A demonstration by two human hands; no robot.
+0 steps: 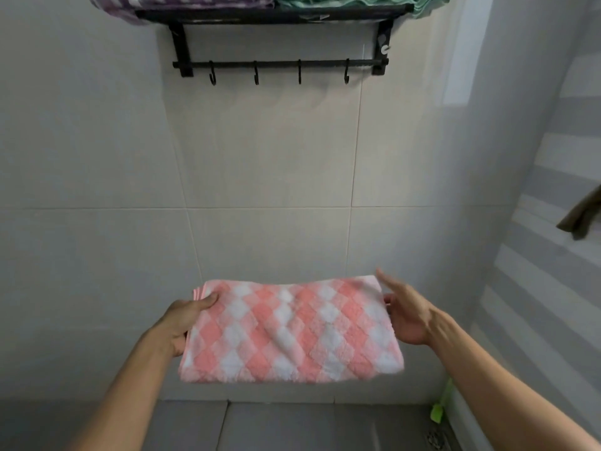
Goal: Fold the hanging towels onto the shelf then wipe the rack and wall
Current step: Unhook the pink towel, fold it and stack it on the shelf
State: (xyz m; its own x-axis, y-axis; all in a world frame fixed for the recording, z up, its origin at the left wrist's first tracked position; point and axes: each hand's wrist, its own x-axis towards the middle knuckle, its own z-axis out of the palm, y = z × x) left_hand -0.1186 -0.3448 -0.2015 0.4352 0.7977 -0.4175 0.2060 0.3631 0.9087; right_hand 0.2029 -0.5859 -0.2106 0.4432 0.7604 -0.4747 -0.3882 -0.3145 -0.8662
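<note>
pink-and-white diamond-checked towel (289, 333): soft terry cloth, matt, with a woven raised pattern.
black wall rack with hooks (276, 65): metal by the look of it, matt dark finish.
purple-and-white striped towel (182, 1): matt cloth.
mint-green towel (354, 1): matt cloth, finely ribbed.
pale cream wall tiles (260, 157): ceramic, smooth, faint sheen, thin grout lines.
grey floor tiles (292, 428): smooth, dull.

Both bare arms reach forward, hands level.
The left hand (185, 320) is closed in a grip, thumb on top; the right hand (408, 312) is open, fingers extended toward the far side, slightly blurred.
</note>
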